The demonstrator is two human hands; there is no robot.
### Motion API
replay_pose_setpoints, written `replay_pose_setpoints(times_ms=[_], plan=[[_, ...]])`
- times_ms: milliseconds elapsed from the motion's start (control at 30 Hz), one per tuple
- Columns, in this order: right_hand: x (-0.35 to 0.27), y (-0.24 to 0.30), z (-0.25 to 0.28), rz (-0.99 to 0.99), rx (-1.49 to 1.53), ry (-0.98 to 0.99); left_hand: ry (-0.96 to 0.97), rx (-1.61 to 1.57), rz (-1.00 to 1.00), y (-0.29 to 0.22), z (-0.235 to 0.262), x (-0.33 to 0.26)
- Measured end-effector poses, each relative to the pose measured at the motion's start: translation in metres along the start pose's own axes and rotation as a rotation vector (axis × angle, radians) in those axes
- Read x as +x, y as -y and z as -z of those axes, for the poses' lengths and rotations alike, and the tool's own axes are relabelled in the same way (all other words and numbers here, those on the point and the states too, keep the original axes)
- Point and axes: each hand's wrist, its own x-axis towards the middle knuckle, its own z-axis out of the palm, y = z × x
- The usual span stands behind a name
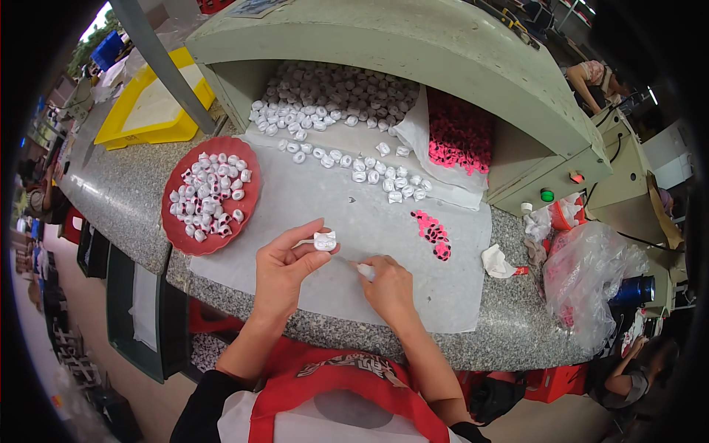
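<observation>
While left hand [284, 267] pinches one small white cat-shaped piece [325, 241], right hand [388, 288] grips a thin white stick [363, 269] against the paper sheet [325, 199]. Likely mid-decoration: next calls for fetching a pink bow [434, 235] and seating it precisely.

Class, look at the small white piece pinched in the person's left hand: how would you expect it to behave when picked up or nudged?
The small white piece is probably light: the left hand holds it with fingertips alone. It looks rigid, keeping its moulded shape. Its rounded form may let it roll or tip, as the scattered white pieces lie at mixed angles.
</observation>
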Motion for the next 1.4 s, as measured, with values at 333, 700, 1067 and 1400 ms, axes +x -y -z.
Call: replay_pose_setpoints(times_ms=[333, 700, 1067, 1400], plan=[[-0.017, 0.035, 0.089, -0.218, 0.976, 0.059, 0.2, 0.017, 0.009, 0.012, -0.032, -0.011], [-0.022, 0.038, 0.07, -0.059, 0.926, -0.195, 0.278, 0.082, -0.066, 0.004, -0.041, -0.013], [-0.023, 0.038, 0.078, 0.045, 0.87, -0.183, 0.332, 0.101, -0.158, 0.005, -0.041, -0.014], [-0.024, 0.034, 0.074, 0.087, 0.812, -0.227, 0.303, 0.225, -0.267, 0.008, -0.046, -0.016]])
